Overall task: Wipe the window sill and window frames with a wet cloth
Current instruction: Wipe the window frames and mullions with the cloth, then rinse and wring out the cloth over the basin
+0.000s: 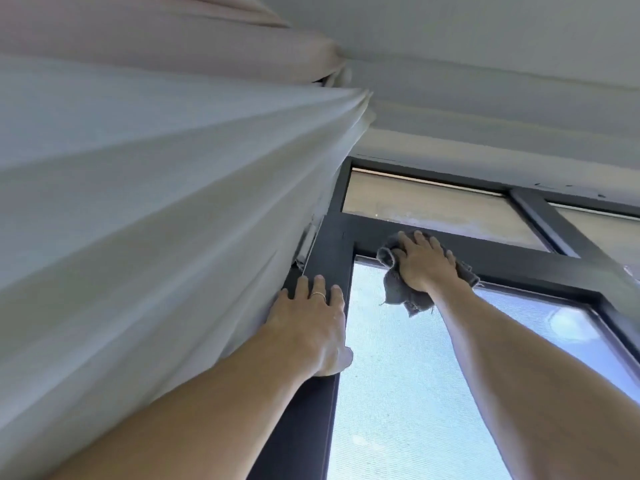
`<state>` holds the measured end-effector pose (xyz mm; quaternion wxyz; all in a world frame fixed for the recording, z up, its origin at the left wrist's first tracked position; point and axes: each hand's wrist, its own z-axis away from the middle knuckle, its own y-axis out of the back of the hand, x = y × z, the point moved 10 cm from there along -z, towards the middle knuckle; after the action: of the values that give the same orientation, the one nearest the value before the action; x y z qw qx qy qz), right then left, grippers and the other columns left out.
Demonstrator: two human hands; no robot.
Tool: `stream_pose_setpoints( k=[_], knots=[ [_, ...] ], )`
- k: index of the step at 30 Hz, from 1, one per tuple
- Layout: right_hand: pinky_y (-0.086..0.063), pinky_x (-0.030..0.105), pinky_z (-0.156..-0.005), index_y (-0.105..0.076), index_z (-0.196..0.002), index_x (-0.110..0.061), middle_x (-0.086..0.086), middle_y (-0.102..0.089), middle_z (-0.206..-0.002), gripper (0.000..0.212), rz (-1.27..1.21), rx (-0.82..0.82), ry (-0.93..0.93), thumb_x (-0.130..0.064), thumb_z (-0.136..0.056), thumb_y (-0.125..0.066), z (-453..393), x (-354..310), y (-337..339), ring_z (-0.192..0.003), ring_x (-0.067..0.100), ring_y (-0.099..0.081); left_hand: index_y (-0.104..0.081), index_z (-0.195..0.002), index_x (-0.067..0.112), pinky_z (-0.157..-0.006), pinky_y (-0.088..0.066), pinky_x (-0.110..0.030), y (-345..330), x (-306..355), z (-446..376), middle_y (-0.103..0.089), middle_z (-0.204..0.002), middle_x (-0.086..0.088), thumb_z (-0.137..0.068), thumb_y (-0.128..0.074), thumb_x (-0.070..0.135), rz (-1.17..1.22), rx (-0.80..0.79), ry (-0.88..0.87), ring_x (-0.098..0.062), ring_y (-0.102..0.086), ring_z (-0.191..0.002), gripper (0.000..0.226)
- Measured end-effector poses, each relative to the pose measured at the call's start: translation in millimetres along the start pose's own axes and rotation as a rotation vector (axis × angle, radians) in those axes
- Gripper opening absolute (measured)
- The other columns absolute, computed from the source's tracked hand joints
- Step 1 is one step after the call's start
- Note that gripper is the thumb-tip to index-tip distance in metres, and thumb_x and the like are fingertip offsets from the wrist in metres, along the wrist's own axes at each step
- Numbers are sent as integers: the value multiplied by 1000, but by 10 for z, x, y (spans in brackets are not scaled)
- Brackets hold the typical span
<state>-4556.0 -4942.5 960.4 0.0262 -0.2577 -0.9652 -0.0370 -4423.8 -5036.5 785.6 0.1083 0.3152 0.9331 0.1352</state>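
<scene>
- Dark window frame seen from below, under a pale ceiling; its lower part and any sill are cut off by the picture's edge.
- Grey cloth lies against the horizontal bar of the frame, mostly hidden under the right hand; a crumpled corner and frayed tail hang over the pane below.
- Right hand's grip: fingers spread and nearly straight, pressing the cloth flat to the bar rather than clenching it.
- Left hand rests flat on the vertical bar, fingers extended, holding nothing; a ring shows on one finger, and the thumb is partly hidden.
- White curtain touches the left hand's outer side and hides the frame's left edge.
- Mesh-covered panes blur the outside view.
</scene>
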Motion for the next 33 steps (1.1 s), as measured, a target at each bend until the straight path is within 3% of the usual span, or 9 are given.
stream_pose_setpoints(
  k=[5,8,13,18,21,23,27,29,33],
  knots=[
    [-16,45,-120,-21,-156,-33,2,-8,-165,49,108,96,146,-38,-107,-27,526,346,367,-151,24,-11,-6,-156,17,-120,-13,-50,134,60,9,-7,-163,-10,-89,-57,48,58,8,55,-31,-8,-149,90],
    [-30,47,-111,-32,-151,-34,3,-32,-156,46,122,159,124,-39,-106,-32,918,660,771,-141,27,-31,-18,-153,20,-120,-11,-50,198,476,133,-13,-163,-6,-92,-51,46,157,64,3,-28,-7,-150,75],
    [-45,40,-91,-58,-125,-33,4,-58,-117,30,9,89,129,-40,-100,-41,1796,1335,1292,-110,28,-57,-39,-143,22,-113,-24,-42,401,1715,633,-40,-149,-1,-94,-47,49,480,125,-166,-21,-33,-138,57],
    [-38,30,-72,-68,-101,-19,5,-64,-91,24,-56,-81,-106,-32,-101,-48,2979,2566,1865,-89,27,-60,-58,-125,34,-101,-42,-38,727,3287,1394,-58,-128,8,-94,-49,41,866,79,-354,-18,-51,-120,33],
    [-51,43,-79,-66,-83,-15,7,-70,-85,37,-182,-187,-262,-43,-97,-47,3689,3244,2117,-86,30,-66,-63,-89,26,-76,-54,-41,921,4184,1765,-66,-90,2,-90,-42,32,1032,-1,-394,-26,-62,-84,22],
    [-53,48,-83,-68,-79,-16,3,-69,-81,39,-244,-236,-370,-42,-99,-47,4229,3695,2383,-78,22,-65,-60,-83,23,-68,-55,-42,1048,4821,2078,-64,-79,-2,-82,-38,33,1093,-56,-412,-30,-61,-74,24],
    [-55,30,-67,-69,-84,-20,0,-70,-72,31,-315,-298,-634,-32,-104,-48,5270,4389,2983,-66,12,-66,-68,-88,21,-56,-54,-35,1150,6018,2762,-66,-72,1,-84,-37,40,1270,-221,-495,-24,-62,-63,36],
    [-50,19,-58,-70,-91,-13,-1,-70,-68,29,-282,-332,-740,-29,-103,-49,5684,4656,3200,-58,6,-64,-68,-91,24,-59,-52,-32,1103,6468,3077,-68,-77,7,-89,-50,36,1356,-338,-495,-21,-65,-70,22],
    [-40,11,-50,-67,-76,-22,-7,-62,-66,29,-113,-309,-926,-23,-101,-53,6635,5390,3776,-52,-4,-54,-65,-93,30,-81,-56,-36,1004,7610,3886,-72,-100,2,-88,-64,36,1649,-704,-477,-20,-67,-90,8]
  ],
)
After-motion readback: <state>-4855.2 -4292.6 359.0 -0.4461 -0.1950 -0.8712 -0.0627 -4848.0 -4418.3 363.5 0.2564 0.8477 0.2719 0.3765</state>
